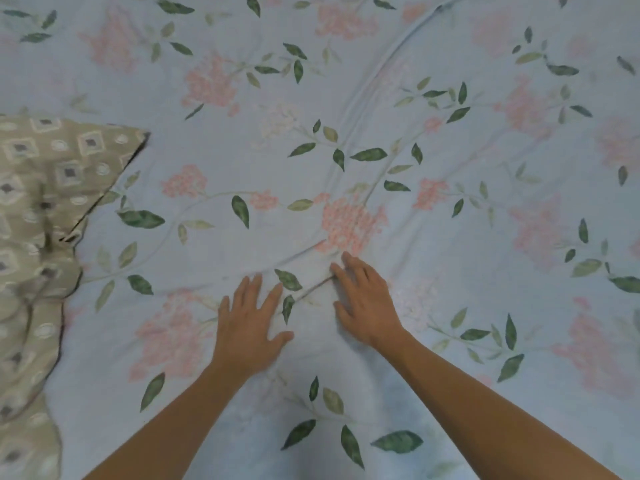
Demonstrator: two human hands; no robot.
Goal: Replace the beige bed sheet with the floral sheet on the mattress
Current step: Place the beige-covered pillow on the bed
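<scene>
From the head view, the floral sheet (346, 133) already covers nearly the whole mattress, pale blue with pink blooms and green leaves, so the work now looks like smoothing rather than spreading. Both hands lie near the lower middle of the floral sheet, close together but apart: the left hand (251, 320) rests flat with fingers straight and spread, gripping nothing, and the right hand (363, 303) presses down likewise, its fingers extended at the end of a small crease that runs between the two hands. Flat palms suit pushing wrinkles outward; a long fold crosses the floral sheet above them. The beige sheet (34, 237), patterned with squares and circles, lies bunched at the floral sheet's left edge, seemingly set aside.
</scene>
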